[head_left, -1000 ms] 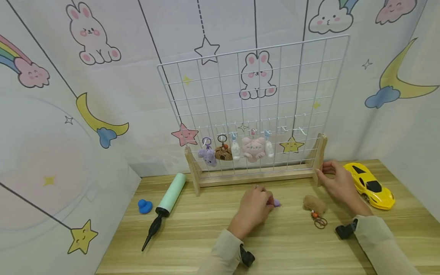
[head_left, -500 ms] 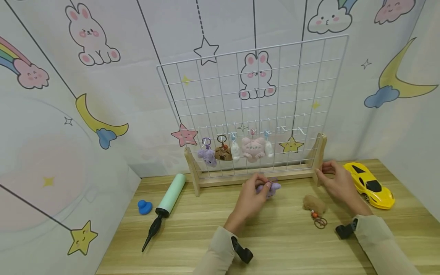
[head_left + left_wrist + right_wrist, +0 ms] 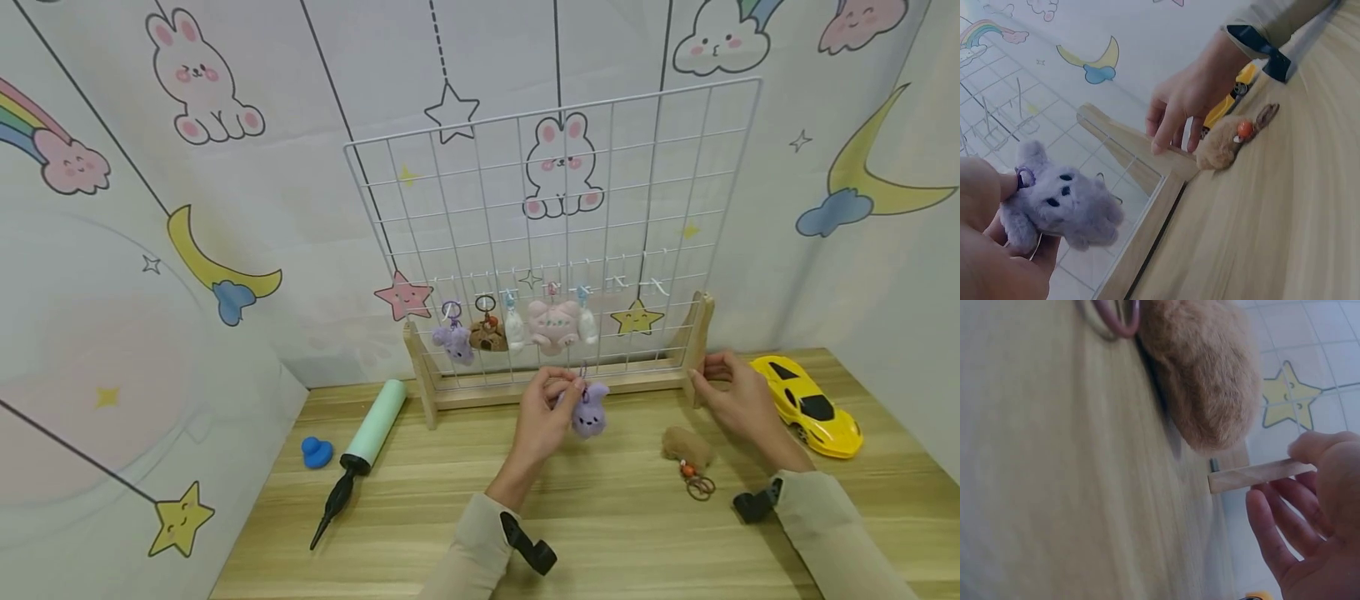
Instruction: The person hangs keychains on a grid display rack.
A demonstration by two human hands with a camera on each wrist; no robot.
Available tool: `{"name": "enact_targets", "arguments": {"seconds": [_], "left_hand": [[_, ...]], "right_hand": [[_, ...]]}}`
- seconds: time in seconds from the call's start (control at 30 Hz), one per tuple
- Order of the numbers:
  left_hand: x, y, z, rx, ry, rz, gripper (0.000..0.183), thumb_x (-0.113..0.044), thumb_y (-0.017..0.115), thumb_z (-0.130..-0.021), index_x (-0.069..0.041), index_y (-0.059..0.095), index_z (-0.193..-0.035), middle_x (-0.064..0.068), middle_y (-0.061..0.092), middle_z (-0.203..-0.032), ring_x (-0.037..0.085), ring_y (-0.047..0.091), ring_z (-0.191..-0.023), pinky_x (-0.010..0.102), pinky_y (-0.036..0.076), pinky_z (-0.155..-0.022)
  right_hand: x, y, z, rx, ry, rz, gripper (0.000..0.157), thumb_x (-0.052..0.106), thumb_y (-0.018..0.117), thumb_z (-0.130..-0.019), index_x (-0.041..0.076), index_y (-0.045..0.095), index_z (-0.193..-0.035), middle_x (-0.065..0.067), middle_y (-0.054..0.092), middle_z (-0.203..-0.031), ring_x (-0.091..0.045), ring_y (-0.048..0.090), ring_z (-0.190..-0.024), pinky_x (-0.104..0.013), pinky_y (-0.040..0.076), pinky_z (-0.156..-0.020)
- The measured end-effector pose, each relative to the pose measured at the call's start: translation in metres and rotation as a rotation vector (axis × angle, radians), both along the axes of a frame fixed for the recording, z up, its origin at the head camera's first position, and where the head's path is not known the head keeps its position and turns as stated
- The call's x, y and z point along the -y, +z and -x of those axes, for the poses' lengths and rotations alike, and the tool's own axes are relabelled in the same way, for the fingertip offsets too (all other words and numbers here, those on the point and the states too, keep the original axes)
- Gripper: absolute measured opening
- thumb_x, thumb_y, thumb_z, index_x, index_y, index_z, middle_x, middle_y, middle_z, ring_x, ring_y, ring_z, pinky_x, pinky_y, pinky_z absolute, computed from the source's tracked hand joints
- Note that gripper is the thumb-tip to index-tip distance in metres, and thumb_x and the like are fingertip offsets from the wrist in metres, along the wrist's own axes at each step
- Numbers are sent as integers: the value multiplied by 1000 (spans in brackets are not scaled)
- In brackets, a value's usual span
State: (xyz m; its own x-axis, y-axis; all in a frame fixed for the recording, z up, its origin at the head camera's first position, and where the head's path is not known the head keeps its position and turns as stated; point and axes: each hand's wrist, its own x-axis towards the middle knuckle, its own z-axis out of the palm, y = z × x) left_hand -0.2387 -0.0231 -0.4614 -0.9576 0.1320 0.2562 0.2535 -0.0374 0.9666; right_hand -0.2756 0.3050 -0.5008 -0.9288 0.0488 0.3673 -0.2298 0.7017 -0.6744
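My left hand (image 3: 545, 417) pinches a purple plush keychain (image 3: 589, 412) near its ring, in front of the rack's wooden base. Close up in the left wrist view, the plush (image 3: 1066, 201) shows dark eyes and nose, with its purple ring (image 3: 1022, 177) by the thumb. My right hand (image 3: 738, 402) grips the right wooden leg (image 3: 698, 350) of the white wire grid rack (image 3: 552, 108), thumb on one side and fingers on the other, as the right wrist view shows. A brown plush keychain (image 3: 687, 448) with an orange bead and rings lies on the table near that hand.
On the rack's hooks hang a purple plush (image 3: 453, 342), a brown one (image 3: 488, 335), a pink one (image 3: 553, 325) and white ones beside it. A yellow toy car (image 3: 808, 406) stands at right. At left lie a green-and-black hand pump (image 3: 377, 423) and a blue toy duck (image 3: 317, 452).
My left hand has lifted the purple plush keychain off the table and brought it toward the rack, where it now hangs upright. My right hand stays on the rack's leg.
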Motion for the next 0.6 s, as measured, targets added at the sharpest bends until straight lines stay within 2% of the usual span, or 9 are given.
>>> {"name": "enact_targets", "arguments": {"seconds": [0.1,0.17,0.23,0.33,0.4,0.5,0.6], "left_hand": [[-4,4,-2,30,1,-48,23,-17,69,-108,-3,67,-127,18,81,-119,5,71,-92,17,49,-72],[-7,6,-3,35,-1,-78,25,-17,69,-108,-3,69,-129,16,82,-120,9,75,-100,18,53,-79],[-11,8,-4,27,-9,-104,25,-17,69,-108,-3,71,-129,16,82,-120,14,77,-110,19,57,-88],[-15,12,-5,22,-26,-137,25,-16,67,-109,-2,74,-129,17,81,-122,20,77,-119,21,58,-96],[-18,14,-5,32,-33,-152,25,-17,68,-109,-2,74,-129,17,80,-124,19,77,-119,21,59,-95],[-22,18,-5,45,-22,-170,26,-19,68,-109,-2,75,-128,16,80,-125,15,77,-115,20,60,-92],[-28,24,-4,58,2,-199,26,-19,68,-109,-2,76,-128,17,80,-123,9,76,-109,19,59,-89]], "right_hand": [[1,1,0,-6,0,-4,38,31,69,-108,-3,63,-123,-29,73,-119,-47,72,-112,-37,60,-88],[1,1,-1,-10,3,-2,37,30,69,-108,-3,63,-123,-29,73,-120,-48,72,-112,-49,60,-92],[0,0,-1,-13,2,-3,37,30,69,-108,-3,63,-123,-29,73,-120,-48,72,-112,-46,60,-92],[-1,-1,-2,-13,1,-3,37,30,70,-108,-3,63,-123,-29,73,-120,-47,73,-112,-32,60,-88],[-1,-1,-2,-12,-4,-7,37,30,70,-107,-3,63,-123,-29,74,-119,-47,73,-111,-28,59,-86],[-1,-3,-1,-7,-4,-3,38,31,70,-107,-3,63,-124,-28,73,-121,-46,72,-112,-33,61,-88],[0,-3,-1,-2,-2,4,39,32,69,-108,-3,63,-125,-28,73,-122,-46,72,-113,-30,60,-87]]}}
